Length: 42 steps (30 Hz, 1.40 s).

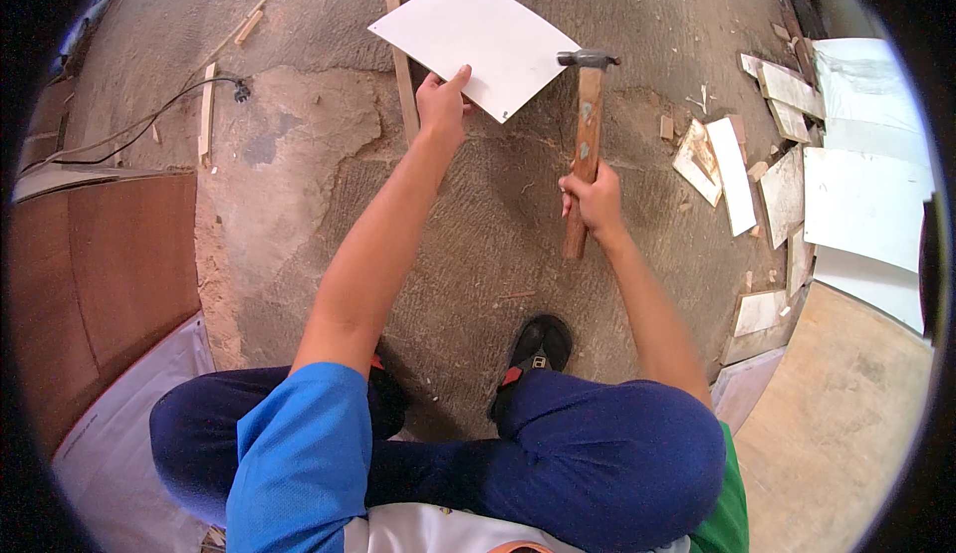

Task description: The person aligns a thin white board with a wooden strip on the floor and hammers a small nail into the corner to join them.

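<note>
My left hand (442, 105) grips a flat white panel (483, 40) by its near edge, with the thumb on top and the fingers underneath. The panel has a small dark mark near its left corner and another near its near corner. In my right hand (596, 200) is a hammer (589, 115), held by the lower part of its worn wooden handle. Its dark metal head points away from me, close to the panel's right corner; whether the two touch I cannot tell. A narrow wooden strip (403, 85) lies on the floor, partly hidden by the panel.
Offcuts of white board (732, 175) and wood lie scattered at the right. Large white sheets (861, 200) and a tan board (836, 424) stand beyond them. To the left are a brown wooden panel (110, 264), a black cable with a plug (241, 92) and thin wooden strips (207, 115).
</note>
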Available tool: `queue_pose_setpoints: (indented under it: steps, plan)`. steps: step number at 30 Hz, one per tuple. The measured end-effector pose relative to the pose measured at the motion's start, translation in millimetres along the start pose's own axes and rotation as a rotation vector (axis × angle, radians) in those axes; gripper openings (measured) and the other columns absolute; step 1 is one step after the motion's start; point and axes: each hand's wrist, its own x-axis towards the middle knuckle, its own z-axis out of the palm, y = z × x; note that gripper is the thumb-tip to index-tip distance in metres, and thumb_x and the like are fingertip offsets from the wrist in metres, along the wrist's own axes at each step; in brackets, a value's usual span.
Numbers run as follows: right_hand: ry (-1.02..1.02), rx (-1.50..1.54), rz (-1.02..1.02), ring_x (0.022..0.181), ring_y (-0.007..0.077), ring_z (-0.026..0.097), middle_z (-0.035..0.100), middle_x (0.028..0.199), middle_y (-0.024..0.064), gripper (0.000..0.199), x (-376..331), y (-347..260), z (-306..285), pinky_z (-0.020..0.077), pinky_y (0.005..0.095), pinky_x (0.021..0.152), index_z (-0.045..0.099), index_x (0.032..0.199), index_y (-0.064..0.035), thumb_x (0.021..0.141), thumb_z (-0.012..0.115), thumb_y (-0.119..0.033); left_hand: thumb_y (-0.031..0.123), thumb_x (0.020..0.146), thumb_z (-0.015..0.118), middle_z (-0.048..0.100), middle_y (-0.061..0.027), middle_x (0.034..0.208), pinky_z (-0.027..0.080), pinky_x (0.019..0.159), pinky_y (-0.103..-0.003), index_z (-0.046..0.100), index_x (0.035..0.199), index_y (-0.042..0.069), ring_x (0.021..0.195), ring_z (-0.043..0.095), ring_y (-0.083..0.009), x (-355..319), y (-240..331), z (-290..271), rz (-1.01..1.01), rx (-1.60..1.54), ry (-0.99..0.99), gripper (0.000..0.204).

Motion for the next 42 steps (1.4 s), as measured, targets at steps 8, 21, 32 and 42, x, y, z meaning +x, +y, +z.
queue_pose_setpoints:
  steps: [8, 21, 32, 42]
  plan:
    - [0.071, -0.132, 0.006, 0.051, 0.0180, 0.058, 0.057, 0.066, 0.0090, 0.021, 90, -23, -3, 0.0504, 0.0335, 0.047, 0.052, 0.088, 0.0037, 0.076, 0.065, -0.008, 0.015, 0.087, 0.063, 0.058, -0.0108, 0.097, 0.054, 0.063, -0.035, 0.048, 0.105, 0.002, 0.080, 0.061, -0.0209, -17, 38, -8, 0.040, -0.233, 0.123, 0.026]
    - [-0.120, -1.014, -0.496, 0.078, 0.0315, 0.066, 0.067, 0.083, 0.0177, 0.034, 116, -96, 50, 0.0507, 0.0385, 0.070, 0.064, 0.090, 0.0018, 0.078, 0.066, -0.030, 0.014, 0.089, 0.061, 0.056, -0.0112, 0.101, 0.057, 0.065, -0.036, 0.048, 0.106, 0.000, 0.085, 0.061, -0.0204, -12, 65, -25, 0.118, -0.352, 0.170, 0.027]
    - [-0.520, 0.094, 0.048, 0.088, 0.0226, 0.064, 0.061, 0.106, 0.0165, 0.035, 127, -119, 163, 0.0549, 0.0347, 0.079, 0.049, 0.117, 0.0097, 0.086, 0.054, -0.006, 0.014, 0.090, 0.059, 0.053, -0.0101, 0.108, 0.056, 0.066, -0.035, 0.042, 0.114, 0.004, 0.092, 0.058, -0.0217, 5, 82, -60, 0.174, -0.482, 0.261, 0.031]
    - [-0.459, -0.364, -0.144, 0.089, 0.0213, 0.064, 0.063, 0.103, 0.0152, 0.039, 149, -85, 180, 0.0535, 0.0314, 0.076, 0.050, 0.118, 0.0066, 0.085, 0.060, -0.013, 0.012, 0.089, 0.060, 0.052, -0.0097, 0.107, 0.057, 0.067, -0.037, 0.042, 0.111, 0.004, 0.094, 0.057, -0.0218, 19, 71, -76, 0.183, -0.522, 0.284, 0.030]
